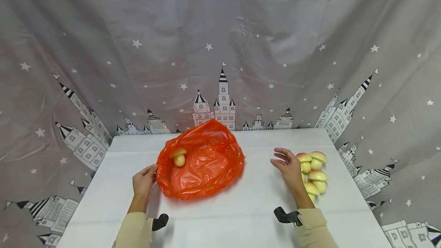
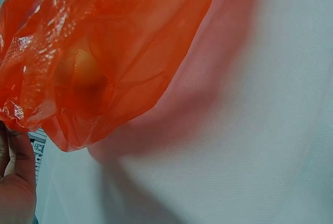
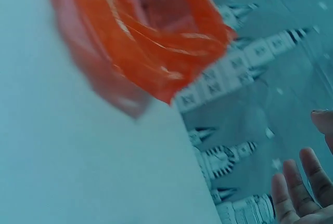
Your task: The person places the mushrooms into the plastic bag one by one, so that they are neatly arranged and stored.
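The left hand point(image 1: 144, 181) pinches the left rim of the red bag point(image 1: 201, 193); keeping that edge raised should hold its mouth wide. The right hand point(image 1: 290, 168), empty, fingers apart, hangs right of the bag, forearm slanting toward it. One mushroom point(image 1: 179, 159) lies inside the bag; other mushrooms point(image 1: 318, 176) sit farther right of it.

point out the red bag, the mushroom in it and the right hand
Red bag point(image 1: 209, 167), head view: bare inner surface.
Mushroom point(image 1: 179, 160), head view: its stem, below the cap.
Right hand point(image 1: 289, 167), head view: middle of the hand.
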Available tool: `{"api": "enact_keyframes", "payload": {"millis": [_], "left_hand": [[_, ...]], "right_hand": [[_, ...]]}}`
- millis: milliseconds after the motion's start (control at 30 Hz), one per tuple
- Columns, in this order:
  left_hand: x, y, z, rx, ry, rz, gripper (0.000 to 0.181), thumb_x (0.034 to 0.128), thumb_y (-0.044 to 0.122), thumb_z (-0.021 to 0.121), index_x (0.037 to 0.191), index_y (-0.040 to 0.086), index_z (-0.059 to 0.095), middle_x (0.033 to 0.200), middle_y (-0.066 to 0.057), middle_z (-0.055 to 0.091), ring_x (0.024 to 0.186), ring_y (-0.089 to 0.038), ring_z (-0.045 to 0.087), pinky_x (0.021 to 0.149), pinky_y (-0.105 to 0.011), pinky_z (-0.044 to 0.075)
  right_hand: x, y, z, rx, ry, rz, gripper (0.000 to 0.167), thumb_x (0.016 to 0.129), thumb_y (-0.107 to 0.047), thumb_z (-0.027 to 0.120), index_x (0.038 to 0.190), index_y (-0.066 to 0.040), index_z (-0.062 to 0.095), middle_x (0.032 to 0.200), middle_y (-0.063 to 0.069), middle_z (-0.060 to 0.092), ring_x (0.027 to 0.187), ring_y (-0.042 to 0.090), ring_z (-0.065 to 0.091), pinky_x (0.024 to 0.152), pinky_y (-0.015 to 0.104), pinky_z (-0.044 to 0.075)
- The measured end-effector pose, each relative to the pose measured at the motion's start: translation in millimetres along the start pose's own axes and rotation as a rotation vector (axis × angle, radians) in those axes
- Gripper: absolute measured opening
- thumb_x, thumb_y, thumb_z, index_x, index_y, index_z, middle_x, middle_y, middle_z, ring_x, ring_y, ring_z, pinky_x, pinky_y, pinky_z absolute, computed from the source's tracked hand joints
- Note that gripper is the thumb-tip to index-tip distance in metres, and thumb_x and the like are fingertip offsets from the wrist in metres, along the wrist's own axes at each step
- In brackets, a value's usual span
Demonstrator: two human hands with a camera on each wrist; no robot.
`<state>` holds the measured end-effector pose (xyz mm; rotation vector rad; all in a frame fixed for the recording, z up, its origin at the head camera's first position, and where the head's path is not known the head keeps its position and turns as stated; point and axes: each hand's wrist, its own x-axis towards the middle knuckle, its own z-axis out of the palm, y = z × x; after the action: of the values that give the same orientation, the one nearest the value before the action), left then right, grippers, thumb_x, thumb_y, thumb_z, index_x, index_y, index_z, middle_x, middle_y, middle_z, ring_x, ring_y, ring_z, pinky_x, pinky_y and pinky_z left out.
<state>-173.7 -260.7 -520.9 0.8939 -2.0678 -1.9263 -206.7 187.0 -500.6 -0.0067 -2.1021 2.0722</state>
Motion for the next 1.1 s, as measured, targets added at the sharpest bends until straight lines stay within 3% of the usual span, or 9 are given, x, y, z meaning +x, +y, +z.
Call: {"api": "enact_keyframes", "payload": {"millis": [267, 467, 767, 967, 1100], "left_hand": [[-0.3, -4.3, 2.7, -0.038, -0.009, -0.006, 0.045, 0.0967, 0.025, 0.06, 0.126, -0.009, 0.057, 0.079, 0.012, 0.062, 0.071, -0.001, 0.06, 0.067, -0.013, 0.052], [0.5, -3.6, 2.9, -0.045, 0.006, 0.016, 0.045, 0.0964, 0.024, 0.06, 0.125, -0.01, 0.057, 0.079, 0.012, 0.061, 0.07, -0.001, 0.06, 0.067, -0.013, 0.052], [1.5, -0.9, 4.3, -0.018, 0.009, -0.004, 0.044, 0.097, 0.025, 0.059, 0.127, -0.008, 0.058, 0.09, 0.005, 0.063, 0.073, 0.0, 0.059, 0.069, -0.011, 0.051], [1.6, -1.3, 3.2, -0.018, 0.013, -0.002, 0.044, 0.097, 0.025, 0.059, 0.126, -0.009, 0.058, 0.088, 0.006, 0.062, 0.072, 0.0, 0.059, 0.067, -0.011, 0.05], [1.6, -1.8, 2.7, -0.001, 0.018, -0.016, 0.045, 0.0971, 0.027, 0.059, 0.126, -0.007, 0.058, 0.093, 0.002, 0.063, 0.073, -0.001, 0.058, 0.067, -0.01, 0.05]], "right_hand": [[-1.1, 3, -26, 0.05, 0.189, -0.009, 0.043, 0.079, 0.012, 0.071, 0.12, 0.01, 0.056, 0.108, 0.0, 0.061, 0.102, 0.014, 0.059, 0.08, 0.014, 0.048], [-2.5, 4, -45, -0.071, 0.31, -0.11, 0.037, 0.081, 0.009, 0.07, 0.117, 0.009, 0.06, 0.105, -0.004, 0.062, 0.102, 0.013, 0.056, 0.088, 0.023, 0.042], [-6.3, 7, -67, -0.149, 0.395, -0.09, 0.036, 0.083, 0.006, 0.07, 0.117, 0.003, 0.061, 0.116, 0.01, 0.059, 0.103, 0.005, 0.053, 0.088, 0.019, 0.04], [-11.4, 16, -84, -0.177, 0.453, -0.05, 0.039, 0.082, 0.006, 0.071, 0.119, 0.006, 0.059, 0.108, -0.002, 0.061, 0.099, 0.002, 0.053, 0.087, 0.016, 0.039], [-15.4, 24, -98, -0.221, 0.464, -0.017, 0.04, 0.082, 0.003, 0.072, 0.12, 0.004, 0.059, 0.109, -0.001, 0.06, 0.1, 0.0, 0.051, 0.088, 0.015, 0.039]]}}
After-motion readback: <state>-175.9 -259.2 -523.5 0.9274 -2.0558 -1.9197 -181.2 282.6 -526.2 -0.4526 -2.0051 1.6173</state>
